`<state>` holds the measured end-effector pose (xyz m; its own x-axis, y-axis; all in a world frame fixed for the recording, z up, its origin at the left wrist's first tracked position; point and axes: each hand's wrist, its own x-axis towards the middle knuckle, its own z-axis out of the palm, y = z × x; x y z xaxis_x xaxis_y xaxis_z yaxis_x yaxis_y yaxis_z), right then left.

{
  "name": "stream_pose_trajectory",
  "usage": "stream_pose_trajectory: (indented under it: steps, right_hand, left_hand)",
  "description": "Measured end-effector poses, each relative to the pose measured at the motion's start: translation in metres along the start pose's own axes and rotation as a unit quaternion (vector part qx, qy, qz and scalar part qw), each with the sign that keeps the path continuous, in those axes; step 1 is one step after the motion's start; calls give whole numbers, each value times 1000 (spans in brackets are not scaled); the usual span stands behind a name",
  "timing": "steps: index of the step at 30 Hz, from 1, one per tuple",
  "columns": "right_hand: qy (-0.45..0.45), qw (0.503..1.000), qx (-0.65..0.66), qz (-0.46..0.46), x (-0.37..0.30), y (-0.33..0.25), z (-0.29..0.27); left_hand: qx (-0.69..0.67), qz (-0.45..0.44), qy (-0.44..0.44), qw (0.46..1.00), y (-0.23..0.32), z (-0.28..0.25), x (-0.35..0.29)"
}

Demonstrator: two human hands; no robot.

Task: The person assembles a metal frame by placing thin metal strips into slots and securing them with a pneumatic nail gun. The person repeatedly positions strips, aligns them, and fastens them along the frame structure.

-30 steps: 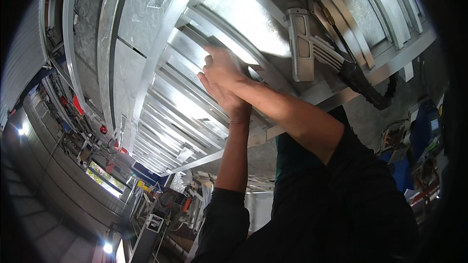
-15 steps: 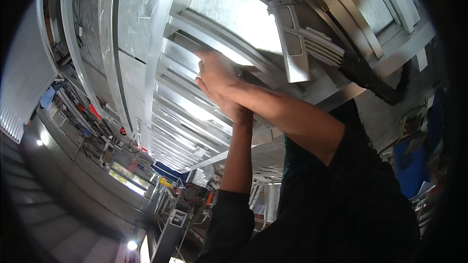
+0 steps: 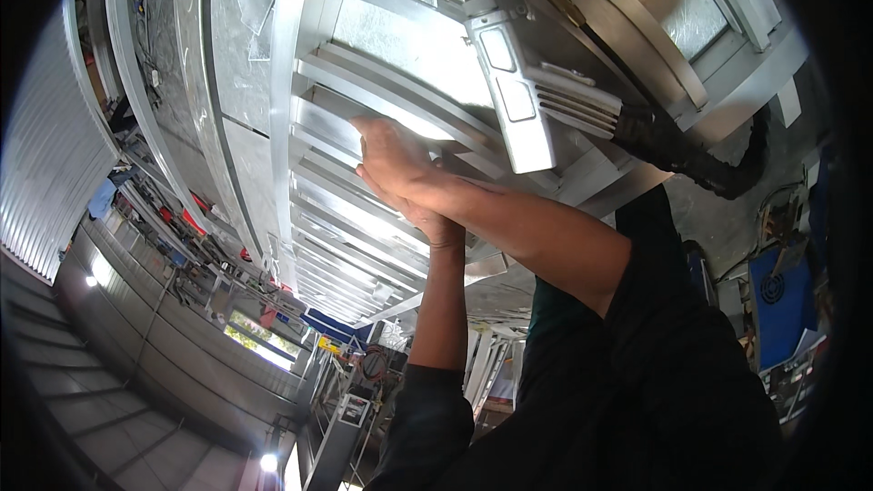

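Note:
My right hand (image 3: 389, 153) reaches across over my left hand (image 3: 420, 214), and the two are pressed together above a row of silvery metal slats (image 3: 359, 209). The right fingers look curled, their tips largely hidden against the slats. Most of the left fingers are covered by the right hand, with only an edge showing beneath it. Whatever lies between the hands is too hidden to name. Just right of them is a handheld metal tool (image 3: 514, 86) with a long window-like frame and a ribbed grip. It rests over the metal frame, touched by neither hand.
The slats sit within a long metal frame, its rail (image 3: 286, 64) running down the left. A thick black hose (image 3: 700, 164) trails right from the tool. Blue panels (image 3: 780, 300) stand at the right. Shelves and cluttered equipment (image 3: 350, 391) fill the lower background.
My view has shifted slightly, so the tool appears further left and lower. Both hands stay together over the slats, slightly left and lower in the picture.

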<state>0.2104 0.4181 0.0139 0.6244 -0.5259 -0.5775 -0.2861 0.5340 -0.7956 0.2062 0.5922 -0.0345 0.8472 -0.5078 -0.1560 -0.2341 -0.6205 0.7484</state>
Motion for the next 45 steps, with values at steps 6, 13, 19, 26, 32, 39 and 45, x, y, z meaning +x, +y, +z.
stream_pose_trajectory:
  steps: [6, 13, 19, 26, 32, 39, 45]
  right_hand:
    - [-4, 999, 32, 21, -2, -5, -2]
    - [0, 998, 46, 30, -3, -6, -1]
    - [11, 1000, 16, 5, -4, -6, -2]
    - [-24, 999, -17, 29, -2, -8, -6]
    - [-14, 999, 26, 38, -1, -5, -2]
    - [28, 999, 28, -10, -4, 3, 5]
    - [34, 999, -7, -1, -5, -5, 1]
  left_hand:
    - [15, 0, 5, 1000, 1, -1, 0]
    - [27, -1, 6, 1000, -3, -2, -1]
    - [-52, -21, 13, 998, 0, 2, -2]
    - [-192, -89, 10, 977, 3, 5, -3]
    - [-181, -86, 5, 980, 1, 5, -3]
    - [-181, -86, 4, 980, 4, 4, -4]
    - [-192, -94, -4, 977, 4, 4, -6]
